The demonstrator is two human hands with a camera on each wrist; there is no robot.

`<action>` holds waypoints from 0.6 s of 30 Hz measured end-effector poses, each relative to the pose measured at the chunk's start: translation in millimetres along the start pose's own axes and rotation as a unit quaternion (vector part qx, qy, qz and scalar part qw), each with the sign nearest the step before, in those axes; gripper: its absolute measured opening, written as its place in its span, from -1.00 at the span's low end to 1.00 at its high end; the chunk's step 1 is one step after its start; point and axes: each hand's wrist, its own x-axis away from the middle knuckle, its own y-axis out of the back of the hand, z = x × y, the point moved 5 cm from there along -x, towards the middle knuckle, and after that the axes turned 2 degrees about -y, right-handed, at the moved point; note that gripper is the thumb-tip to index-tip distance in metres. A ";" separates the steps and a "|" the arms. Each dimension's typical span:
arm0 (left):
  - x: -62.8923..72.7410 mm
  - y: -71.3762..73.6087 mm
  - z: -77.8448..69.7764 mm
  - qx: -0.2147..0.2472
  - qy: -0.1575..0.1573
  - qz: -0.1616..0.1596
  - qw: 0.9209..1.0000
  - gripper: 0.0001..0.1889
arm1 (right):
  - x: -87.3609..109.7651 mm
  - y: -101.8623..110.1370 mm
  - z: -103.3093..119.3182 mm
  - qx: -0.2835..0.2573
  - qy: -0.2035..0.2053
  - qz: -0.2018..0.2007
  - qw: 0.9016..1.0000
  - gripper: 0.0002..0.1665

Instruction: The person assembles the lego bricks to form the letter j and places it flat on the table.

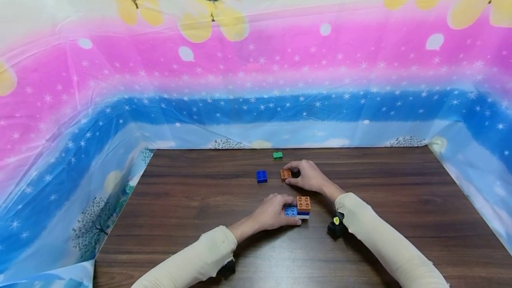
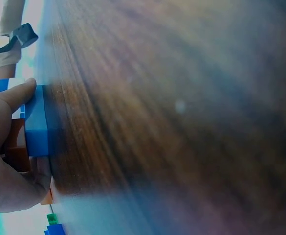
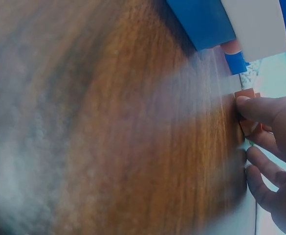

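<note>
Near the middle of the table, my left hand [image 1: 274, 212] grips a small stack of toy building bricks with the thumb on the near side and fingers on the far side. A large orange brick [image 1: 303, 202] tops the stack, above a dark blue layer and a white brick [image 3: 257, 29]. A light blue brick [image 1: 290, 211] with studs showing is at its left, between thumb and fingers. Farther back, my right hand [image 1: 307, 176] pinches a small orange brick [image 1: 286, 174] between thumb and index finger, close to the tabletop. In the right wrist view, its other fingers are loosely curled.
A dark blue brick [image 1: 262, 176] sits just left of the small orange one. Behind them, a green brick [image 1: 278, 155] lies close to the table's back edge. A patterned cloth [image 1: 256, 110] hangs behind the wooden table [image 1: 192, 181]. Black wrist cameras [image 1: 335, 229] hang below the sleeves.
</note>
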 end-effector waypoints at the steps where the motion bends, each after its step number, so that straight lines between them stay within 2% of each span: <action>1: -0.2 0.0 0.0 0.000 0.000 0.000 1.000 -0.56 | 0.1 0.2 0.1 0.001 -0.001 0.000 1.000 -0.52; 10: -1.9 -1.1 -0.7 -0.005 -0.013 -0.005 1.000 -0.60 | 4.1 9.2 4.0 -0.002 -0.006 -0.007 1.000 -0.54; 18: -0.7 -1.2 -0.6 -0.006 -0.008 -0.006 1.000 -0.56 | 10.9 25.7 11.5 -0.011 -0.010 -0.017 1.000 -0.53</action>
